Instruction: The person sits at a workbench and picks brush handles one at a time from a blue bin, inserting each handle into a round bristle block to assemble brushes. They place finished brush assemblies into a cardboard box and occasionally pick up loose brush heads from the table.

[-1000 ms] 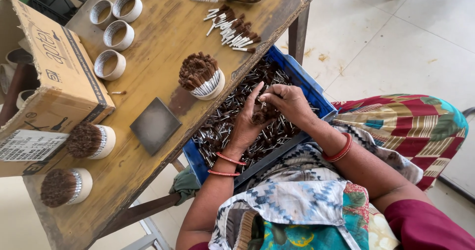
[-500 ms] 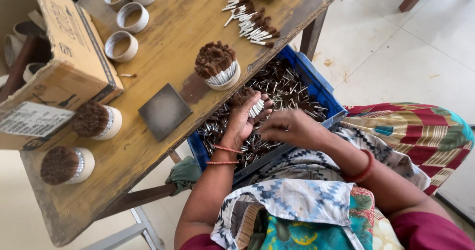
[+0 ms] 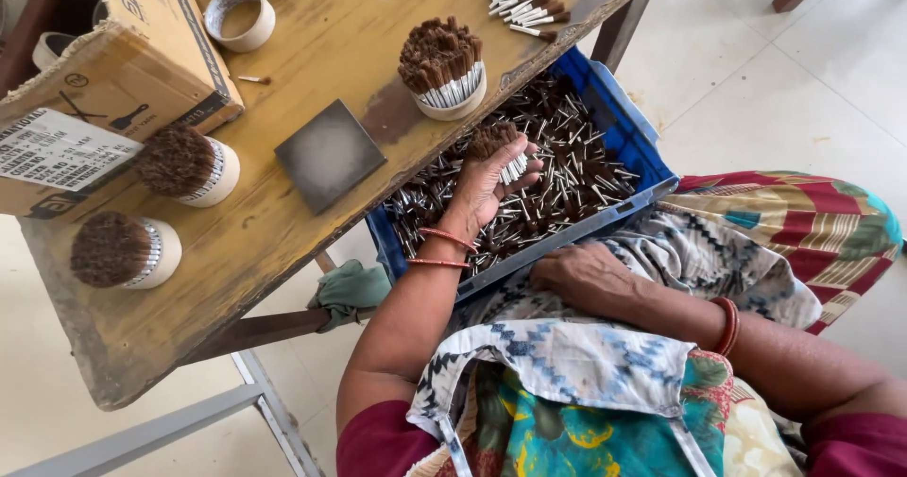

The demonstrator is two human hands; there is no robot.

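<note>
Left hand [image 3: 487, 189] now raised over blue crate [image 3: 624, 123], clasping a gathered bundle of sticks [image 3: 503, 151]; right hand [image 3: 590, 279] withdrawn to lap, empty, loosely curled.

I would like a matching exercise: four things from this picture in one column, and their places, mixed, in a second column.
Things:
1. left hand
2. right hand
3. grey square plate
4. cardboard box

Places:
A. flat on the wooden table
B. resting on the lap, empty
C. at the table's far left edge
D. over the blue crate, holding a bundle of small sticks

Pairs: 1-D, 2-B, 3-A, 4-C
</note>
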